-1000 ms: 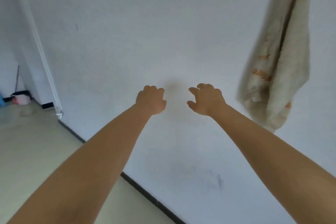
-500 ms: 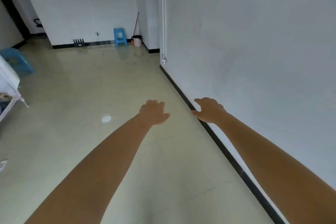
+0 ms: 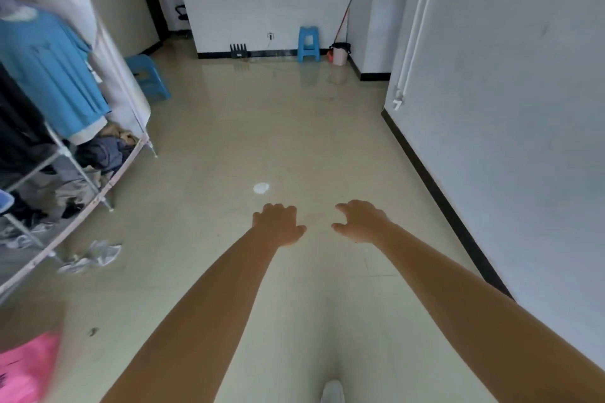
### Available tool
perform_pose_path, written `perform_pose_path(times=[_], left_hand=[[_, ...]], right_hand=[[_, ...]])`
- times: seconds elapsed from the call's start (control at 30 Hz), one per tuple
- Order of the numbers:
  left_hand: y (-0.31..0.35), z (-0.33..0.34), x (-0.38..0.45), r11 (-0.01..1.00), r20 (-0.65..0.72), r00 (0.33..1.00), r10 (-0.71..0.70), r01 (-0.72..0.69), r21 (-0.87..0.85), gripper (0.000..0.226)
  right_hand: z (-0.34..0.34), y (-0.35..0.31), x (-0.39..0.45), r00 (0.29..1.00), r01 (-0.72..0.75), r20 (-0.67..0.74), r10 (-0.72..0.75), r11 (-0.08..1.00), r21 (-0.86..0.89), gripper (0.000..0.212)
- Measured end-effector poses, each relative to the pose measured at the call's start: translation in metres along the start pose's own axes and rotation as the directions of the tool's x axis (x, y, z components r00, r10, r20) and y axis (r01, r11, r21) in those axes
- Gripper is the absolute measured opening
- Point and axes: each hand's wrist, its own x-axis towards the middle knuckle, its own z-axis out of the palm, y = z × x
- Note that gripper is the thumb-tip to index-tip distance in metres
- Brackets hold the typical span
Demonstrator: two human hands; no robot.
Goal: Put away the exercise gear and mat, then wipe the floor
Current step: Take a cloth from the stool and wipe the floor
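both arms out front over the glossy beige tiled floor [image 3: 229, 141], and neither is carrying a thing. the left hand [image 3: 278, 224] hangs with fingers loosely curled, palm down, nothing in it; the right hand [image 3: 358, 222] is the same, fingers relaxed and a little hooked, thumb apart, empty.

no exercise gear and no mat show up anywhere in this view, so i can't say where they sit. what is here: a metal-framed clothes rack with a white cover [image 3: 98, 75] on the left, a bright blue t-shirt [image 3: 49, 72] hanging in it, a crumpled pale cloth [image 3: 95, 255] on the floor beside its foot. far wall: a small blue plastic stool [image 3: 308, 44], a pink bucket [image 3: 339, 54] and a red-handled mop or broom [image 3: 345, 18] leaning in the corner.

my read: this looks like the move toward the wiping step, with empty hands and cleaning kit ahead. the next move calls for walking down the room and gripping that handle, or a cloth.
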Motion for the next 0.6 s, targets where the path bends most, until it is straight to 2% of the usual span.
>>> perform_pose_path(times=[0.27,0.6], left_hand=[[-0.072,-0.061,0.193,0.996,0.045,0.995,-0.088,0.089,-0.021,0.050],[-0.125,-0.144,0.408,0.997,0.033,0.997,-0.072,0.072,-0.024,0.049]], right_hand=[[-0.053,-0.027,0.216,0.998,0.052,0.042,-0.053,0.998,0.029,0.055],[-0.138,-0.023,0.440,0.998,0.003,0.060,-0.006,0.999,0.053,0.055]])
